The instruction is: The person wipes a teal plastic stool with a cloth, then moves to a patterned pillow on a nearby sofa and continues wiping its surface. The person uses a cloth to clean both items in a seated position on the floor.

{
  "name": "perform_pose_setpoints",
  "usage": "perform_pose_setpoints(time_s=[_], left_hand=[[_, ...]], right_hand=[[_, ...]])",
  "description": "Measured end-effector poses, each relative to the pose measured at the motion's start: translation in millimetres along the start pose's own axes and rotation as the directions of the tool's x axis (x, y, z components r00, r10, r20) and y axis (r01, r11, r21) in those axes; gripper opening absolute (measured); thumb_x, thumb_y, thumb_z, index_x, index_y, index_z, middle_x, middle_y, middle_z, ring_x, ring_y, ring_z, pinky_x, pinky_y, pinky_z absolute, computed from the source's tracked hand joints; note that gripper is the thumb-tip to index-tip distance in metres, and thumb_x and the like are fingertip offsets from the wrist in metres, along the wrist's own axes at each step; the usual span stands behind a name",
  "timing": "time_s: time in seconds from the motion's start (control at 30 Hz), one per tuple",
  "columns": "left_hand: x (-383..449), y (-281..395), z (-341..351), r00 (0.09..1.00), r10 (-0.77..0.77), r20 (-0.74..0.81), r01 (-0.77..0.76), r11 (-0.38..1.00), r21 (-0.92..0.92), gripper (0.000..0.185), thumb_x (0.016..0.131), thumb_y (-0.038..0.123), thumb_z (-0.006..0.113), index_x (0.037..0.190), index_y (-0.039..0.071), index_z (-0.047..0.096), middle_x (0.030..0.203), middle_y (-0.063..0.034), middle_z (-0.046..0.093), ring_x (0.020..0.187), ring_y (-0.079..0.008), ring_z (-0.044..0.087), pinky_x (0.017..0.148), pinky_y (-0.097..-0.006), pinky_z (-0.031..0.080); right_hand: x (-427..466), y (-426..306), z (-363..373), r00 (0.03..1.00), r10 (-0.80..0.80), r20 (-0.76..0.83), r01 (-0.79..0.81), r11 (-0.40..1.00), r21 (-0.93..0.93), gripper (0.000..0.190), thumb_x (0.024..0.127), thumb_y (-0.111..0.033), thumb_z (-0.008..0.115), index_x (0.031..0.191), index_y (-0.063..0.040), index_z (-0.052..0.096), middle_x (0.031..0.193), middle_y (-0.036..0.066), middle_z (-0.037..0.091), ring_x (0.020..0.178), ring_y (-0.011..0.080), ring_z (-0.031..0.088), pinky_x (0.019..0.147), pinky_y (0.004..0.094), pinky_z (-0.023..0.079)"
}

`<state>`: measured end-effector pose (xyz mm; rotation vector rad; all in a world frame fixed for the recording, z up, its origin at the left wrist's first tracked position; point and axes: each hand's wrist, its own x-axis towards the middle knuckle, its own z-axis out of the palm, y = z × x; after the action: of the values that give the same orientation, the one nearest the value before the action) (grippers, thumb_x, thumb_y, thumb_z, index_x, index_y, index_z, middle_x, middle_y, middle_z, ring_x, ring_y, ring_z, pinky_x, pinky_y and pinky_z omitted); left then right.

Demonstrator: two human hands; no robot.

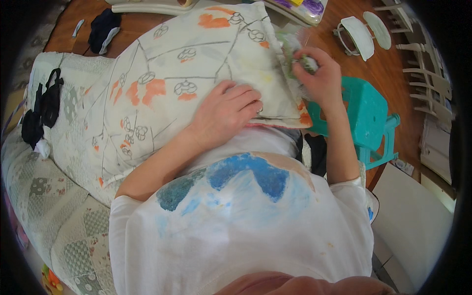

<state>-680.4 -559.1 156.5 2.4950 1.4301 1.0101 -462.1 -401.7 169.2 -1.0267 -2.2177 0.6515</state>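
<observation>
A cream pillow (206, 70) with grey line drawings and orange patches lies across my lap. My left hand (228, 112) rests on its near edge, fingers bent and close together; what lies under the fingertips is hidden. At the pillow's right side my right hand (320, 75) is raised, thumb and fingers closed on a small piece of crumpled clear plastic with green on it (309, 64). More crumpled clear and green plastic (289, 46) sits just behind that hand, beside the pillow's edge; whether it is one piece with the held part I cannot tell.
A patchwork quilt (70, 206) covers the seat at left, with black fabric items (49, 97) on it. A teal plastic stool (365, 114) stands right, on the wooden floor (394, 84). Beyond are a small white chair (357, 37), dark socks (105, 31) and a white-edged table (155, 8).
</observation>
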Motion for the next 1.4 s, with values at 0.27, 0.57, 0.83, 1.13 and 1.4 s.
perform_pose_setpoints(time_s=[0.27,0.57,0.83,1.13,1.4], left_hand=[[-3,-1,2,1.0,0.023,0.012,-0.023,1.0,-0.01,0.021,0.069,0.013,0.064,0.089,0.008,0.069,0.082,-0.002,0.061,0.08,-0.0184,0.061,0.075,-0.0332,0.048],[-1,-1,-1,0.998,0.047,-0.048,-0.047,0.999,-0.013,0.02,0.069,0.013,0.064,0.088,0.008,0.068,0.081,-0.0012,0.061,0.079,-0.0186,0.061,0.076,-0.0329,0.049],[-4,1,1,0.998,0.04,-0.047,-0.041,0.999,-0.024,0.021,0.069,0.013,0.064,0.089,0.008,0.069,0.081,-0.0012,0.061,0.078,-0.0184,0.06,0.07,-0.0323,0.048],[-1,-1,5,0.997,0.014,-0.072,-0.017,0.999,-0.045,0.02,0.067,0.01,0.066,0.087,0.008,0.07,0.076,-0.0017,0.059,0.074,-0.0203,0.058,0.065,-0.0331,0.046],[-1,1,5,0.996,0.011,-0.092,-0.014,0.999,-0.036,0.022,0.065,0.009,0.068,0.087,0.008,0.07,0.079,-0.0024,0.062,0.073,-0.0213,0.059,0.066,-0.0337,0.047]], right_hand=[[-6,-41,32,0.916,0.143,0.375,-0.065,0.975,-0.215,0.032,0.077,-0.024,0.077,0.105,-0.01,0.073,0.104,0.011,0.071,0.1,0.0343,0.065,0.084,0.0434,0.054],[21,10,2,0.964,0.259,0.063,-0.189,0.83,-0.525,0.032,0.076,-0.024,0.076,0.105,-0.011,0.073,0.1,0.013,0.071,0.095,0.0335,0.068,0.078,0.044,0.055],[-12,-43,26,0.902,-0.204,0.38,0.266,0.957,-0.118,0.028,0.071,-0.014,0.078,0.098,-0.011,0.072,0.099,0.009,0.07,0.094,0.0326,0.067,0.08,0.042,0.055],[11,5,47,0.988,0.02,0.153,0.034,0.938,-0.344,0.029,0.073,-0.021,0.079,0.1,-0.013,0.073,0.1,0.007,0.069,0.099,0.0298,0.066,0.08,0.0419,0.055],[25,-15,-4,0.995,-0.096,0.039,0.098,0.994,-0.048,0.029,0.073,-0.008,0.078,0.1,-0.01,0.071,0.101,0.009,0.069,0.098,0.0314,0.066,0.083,0.042,0.055]])
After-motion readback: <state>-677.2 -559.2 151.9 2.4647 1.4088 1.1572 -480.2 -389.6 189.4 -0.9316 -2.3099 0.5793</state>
